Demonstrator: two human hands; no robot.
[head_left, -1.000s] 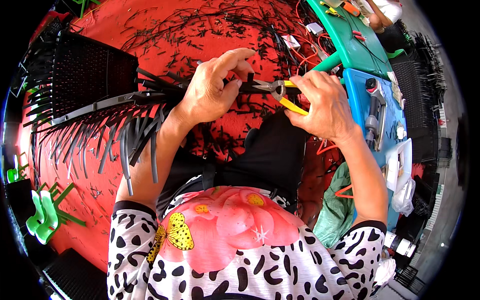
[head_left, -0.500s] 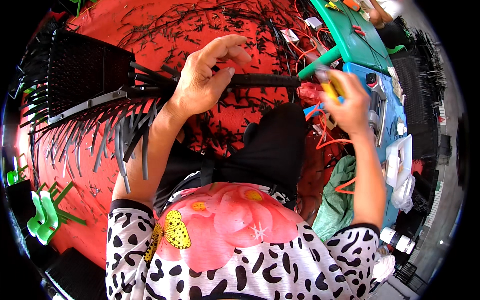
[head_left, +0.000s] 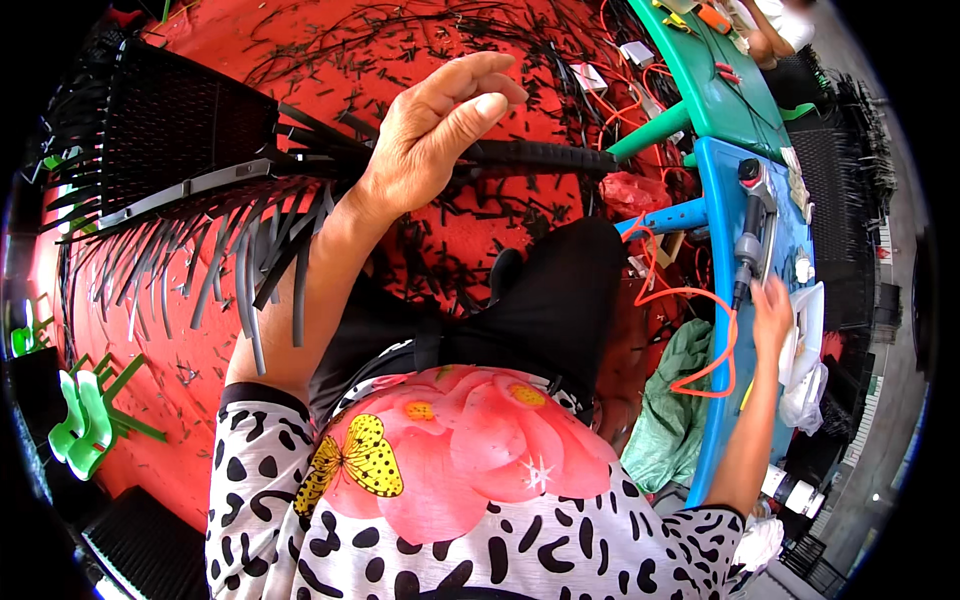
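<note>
A black woven panel [head_left: 190,125] on a metal frame lies to my left, fringed with loose black and grey strips [head_left: 270,270]. From it a dark bar [head_left: 540,157] runs right, past my knees. My left hand [head_left: 435,125] is raised over this bar, thumb and fingers bent but apart, with nothing visible between them. On the blue table [head_left: 712,420] at my right lies a grey cylindrical power tool [head_left: 748,245] with an orange hose [head_left: 690,293]. Just below its lower end is my slightly blurred right hand [head_left: 772,315], fingers extended. A thin yellow piece [head_left: 748,392] shows beside that forearm.
A green table [head_left: 720,90] adjoins the blue one. Right of my right hand sits a white plastic tray [head_left: 803,325]. Green cloth [head_left: 675,410] hangs by the blue table. Black offcuts litter the red floor [head_left: 400,60]; a green stool [head_left: 88,425] stands left. Another person [head_left: 775,30] sits far right.
My right hand has moved down and right onto the blue table and let go of the yellow-handled tool it held. My left hand has shifted slightly up and right.
</note>
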